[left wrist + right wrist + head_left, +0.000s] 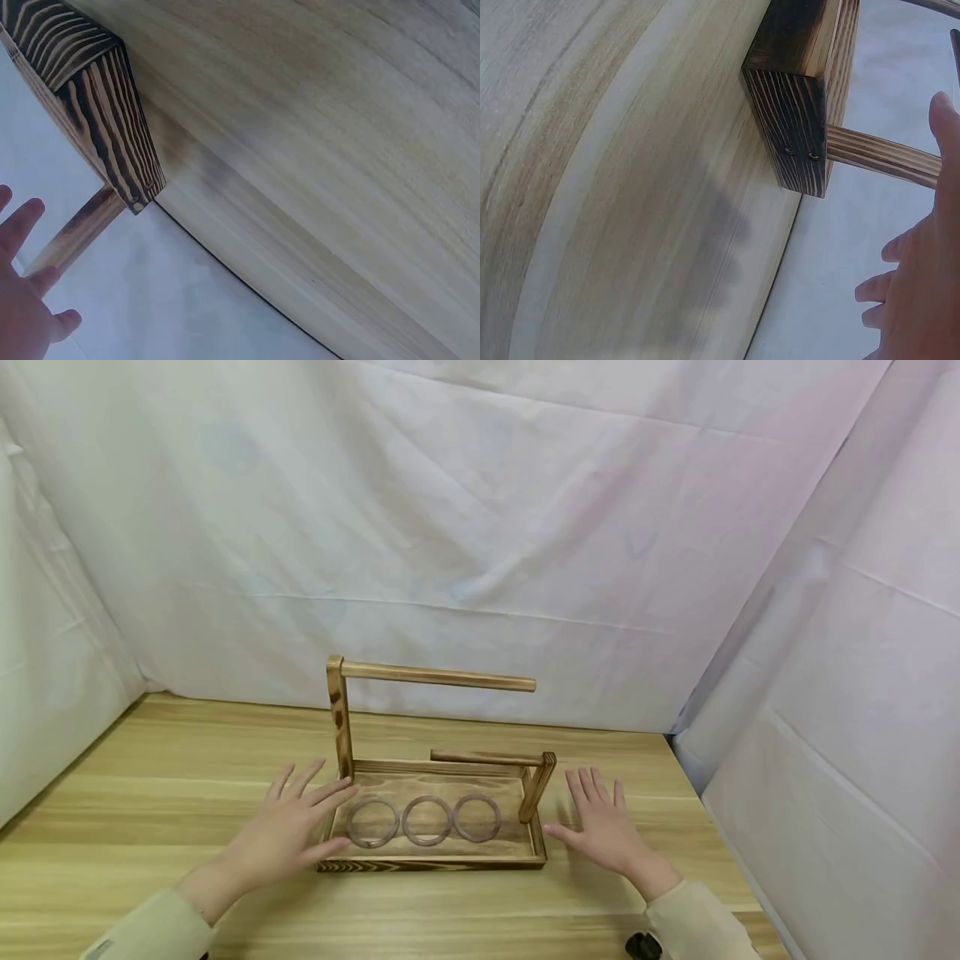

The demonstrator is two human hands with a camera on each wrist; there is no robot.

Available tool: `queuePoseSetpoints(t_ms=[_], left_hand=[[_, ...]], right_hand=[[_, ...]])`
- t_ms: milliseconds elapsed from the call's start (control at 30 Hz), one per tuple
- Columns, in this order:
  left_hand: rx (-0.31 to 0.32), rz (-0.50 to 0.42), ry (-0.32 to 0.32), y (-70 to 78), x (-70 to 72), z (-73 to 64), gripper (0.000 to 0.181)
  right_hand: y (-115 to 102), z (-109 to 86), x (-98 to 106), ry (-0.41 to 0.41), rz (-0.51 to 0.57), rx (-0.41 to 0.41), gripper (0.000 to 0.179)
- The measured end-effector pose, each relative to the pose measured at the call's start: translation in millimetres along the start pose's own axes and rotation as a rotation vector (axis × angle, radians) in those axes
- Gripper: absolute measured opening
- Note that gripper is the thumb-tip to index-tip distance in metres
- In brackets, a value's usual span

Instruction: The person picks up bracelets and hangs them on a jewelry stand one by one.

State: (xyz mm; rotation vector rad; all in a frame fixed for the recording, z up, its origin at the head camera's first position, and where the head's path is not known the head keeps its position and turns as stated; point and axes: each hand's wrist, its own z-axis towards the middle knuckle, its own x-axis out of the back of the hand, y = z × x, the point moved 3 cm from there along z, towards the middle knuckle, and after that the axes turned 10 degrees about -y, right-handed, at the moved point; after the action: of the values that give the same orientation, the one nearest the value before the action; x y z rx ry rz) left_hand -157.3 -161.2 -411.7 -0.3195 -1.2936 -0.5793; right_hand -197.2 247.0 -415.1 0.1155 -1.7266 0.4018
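A wooden tray stand (435,863) with dark burnt grain sits on the table, with a tall post and bar at its left and a shorter post and bar at its right. Inside lie three translucent bangles in a row: the left bangle (373,846), the middle bangle (427,842) and the right bangle (477,839). My left hand (281,835) spreads its fingers at the tray's left end, fingertips over the edge in the head view; whether they touch cannot be told. Beside the right end, my right hand (603,831) is spread too, holding nothing.
The light wood table (150,802) runs back to a white cloth backdrop (480,527). Cloth also hangs along the left and right sides. A small black object (643,946) shows by the right sleeve.
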Motion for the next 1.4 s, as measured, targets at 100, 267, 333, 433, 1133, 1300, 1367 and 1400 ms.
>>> queuePoseSetpoints(t_ms=[100,267,333,433,1133,1300,1367,1400], left_hand=[[-0.010,0.002,-0.001,2.3,-1.8,4.5,0.058],[-0.011,-0.004,-0.047,7.5,-6.0,12.7,0.055],[-0.009,-0.006,-0.079,9.6,-7.9,15.3,0.057],[-0.015,-0.007,-0.118,11.9,-11.7,20.0,0.060],[-0.052,-0.140,-0.333,18.8,-31.1,45.4,0.074],[-0.032,-0.177,-0.411,18.9,-36.7,47.9,0.076],[-0.014,-0.190,-0.436,18.9,-38.2,48.6,0.078],[-0.002,-0.193,-0.446,18.7,-38.8,49.1,0.079]], right_hand=[[0,-0.4,0,0.003,0.004,0.003,0.093],[0,-1.7,-1,0.003,-0.010,0.007,0.093],[0,-2.1,-1,-0.001,-0.016,0.007,0.093],[0,-2.2,-2,-0.007,-0.023,0.012,0.092],[-10,6.6,-16,-0.099,-0.024,-0.006,0.097],[-12,7.7,-19,-0.090,-0.040,-0.001,0.097],[-13,8.2,-20,-0.086,-0.040,0.002,0.097],[-13,8.5,-20,-0.085,-0.042,0.004,0.097]])
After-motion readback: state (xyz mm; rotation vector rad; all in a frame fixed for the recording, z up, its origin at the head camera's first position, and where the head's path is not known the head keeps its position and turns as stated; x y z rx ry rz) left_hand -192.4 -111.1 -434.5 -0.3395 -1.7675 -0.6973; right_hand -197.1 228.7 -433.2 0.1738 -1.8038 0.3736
